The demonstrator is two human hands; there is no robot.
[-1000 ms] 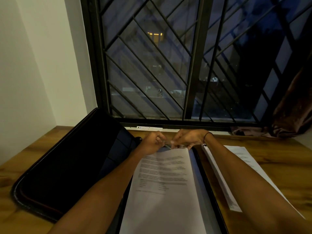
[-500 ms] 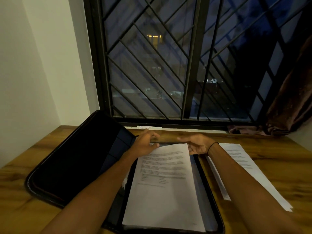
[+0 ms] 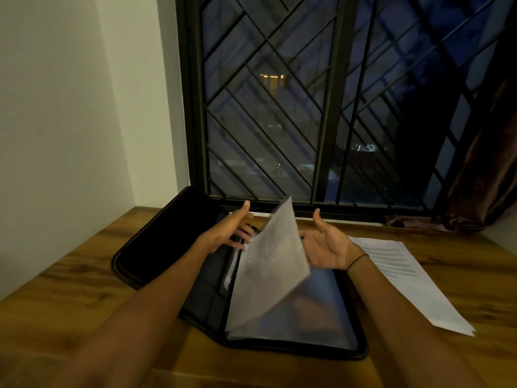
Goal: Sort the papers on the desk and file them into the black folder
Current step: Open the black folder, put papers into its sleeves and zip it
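Both the left hand (image 3: 233,229) and right hand (image 3: 326,247) are spread, so the upright sleeved page (image 3: 270,264) in the black folder (image 3: 167,236) may flop unguided and crease.

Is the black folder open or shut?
Open. The folder lies spread flat on the desk, both halves showing, with a sheet standing tilted up over its right half.

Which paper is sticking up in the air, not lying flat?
The sheet in the black folder, the filed page, stands tilted up between both hands. The loose papers lie flat on the desk.
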